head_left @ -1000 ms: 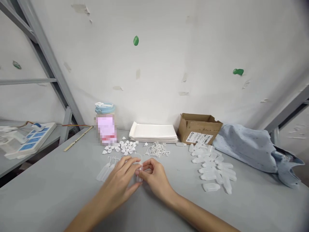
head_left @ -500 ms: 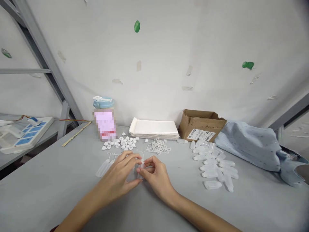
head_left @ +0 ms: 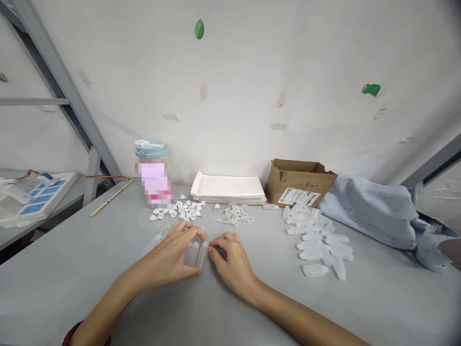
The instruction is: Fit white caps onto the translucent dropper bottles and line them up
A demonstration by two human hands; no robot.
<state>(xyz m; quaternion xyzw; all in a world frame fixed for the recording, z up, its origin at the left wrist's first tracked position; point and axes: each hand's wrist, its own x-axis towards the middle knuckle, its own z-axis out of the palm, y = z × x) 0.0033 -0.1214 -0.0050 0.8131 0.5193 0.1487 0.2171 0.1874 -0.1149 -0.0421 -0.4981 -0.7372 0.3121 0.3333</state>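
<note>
Clear tubes (head_left: 195, 253), several: before the left end of the white stack (head_left: 228, 187), held between the left hand's (head_left: 172, 254) thumb and fingers. Right hand (head_left: 232, 263): before the stack's middle, thumb and forefinger nearly together; whether pinching anything, I can't tell.

Clear tubes (head_left: 193, 254): more widely exposed
Left hand (head_left: 168, 257): shifted slightly leftward
Right hand (head_left: 231, 262): fingertips drawn off tube front

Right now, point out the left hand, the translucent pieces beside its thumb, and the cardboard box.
Left hand (head_left: 172, 254): head view, back of the hand.
Translucent pieces (head_left: 193, 254): head view, body of one.
Cardboard box (head_left: 300, 182): head view, front wall.
</note>
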